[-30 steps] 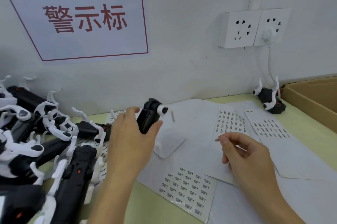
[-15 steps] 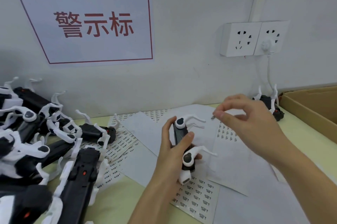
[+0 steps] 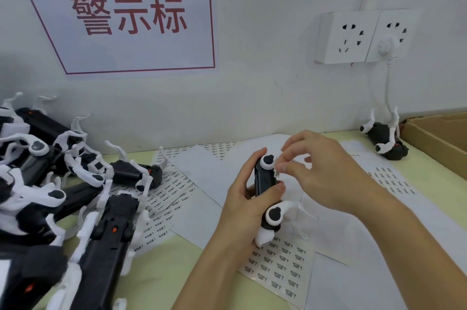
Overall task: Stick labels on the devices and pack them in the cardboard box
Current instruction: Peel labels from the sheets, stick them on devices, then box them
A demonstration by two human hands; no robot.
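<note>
My left hand (image 3: 243, 202) grips a black-and-white device (image 3: 265, 184) upright over the paper sheets at the table's middle. My right hand (image 3: 321, 173) pinches a small label (image 3: 278, 173) between thumb and forefinger, right against the device's upper right side. A label sheet (image 3: 280, 271) with several printed stickers lies just below the device. The cardboard box (image 3: 439, 138) stands at the far right edge, only its corner showing.
A pile of several black-and-white devices (image 3: 58, 198) fills the left of the table. One more device (image 3: 386, 141) lies by the box under the wall sockets (image 3: 364, 36) and a white cable. More label sheets (image 3: 394, 178) lie on the right.
My right hand has come down and left with the label to the device's side. My left hand has lifted the device slightly and holds it steady.
</note>
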